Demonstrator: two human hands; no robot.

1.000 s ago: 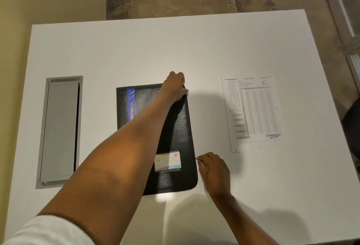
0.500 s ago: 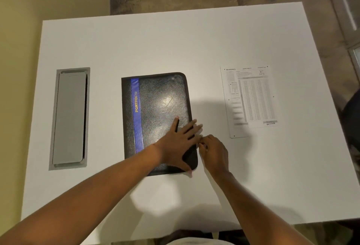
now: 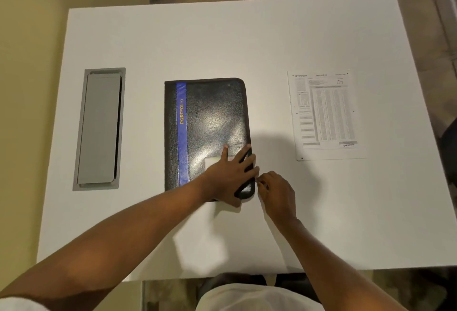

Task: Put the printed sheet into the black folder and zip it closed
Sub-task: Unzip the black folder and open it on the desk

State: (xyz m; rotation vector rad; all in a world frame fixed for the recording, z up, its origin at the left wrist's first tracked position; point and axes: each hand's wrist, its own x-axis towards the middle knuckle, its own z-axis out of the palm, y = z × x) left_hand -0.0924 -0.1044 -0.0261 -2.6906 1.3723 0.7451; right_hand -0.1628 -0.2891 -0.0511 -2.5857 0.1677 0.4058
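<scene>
Folder (image 3: 210,112) lies shut, flat, mid-table (image 3: 222,38), blue spine strip to the left. Sheet (image 3: 325,115) lies face up well apart on its right, untouched and not yet inside.

Progress: early. Judged step is unzipping. Opening the cover, putting the sheet in and zipping shut are all left.

Left hand (image 3: 230,174) presses flat on the folder's near right corner, fingers (image 3: 243,154) straight and spread. Right hand (image 3: 277,192) sits just beside that right edge with its fingertips bunched together, apparently pinching the zip pull (image 3: 259,182). The pull shows only as a small glint, so the grip is a judgement. How far the zip is undone cannot be told.

Change: one second ago the left hand was at the folder's far right corner; by half a second ago it had come to the near corner, where it remains. The right hand has crept slightly further along the edge. Folder and sheet have not shifted on the table.
</scene>
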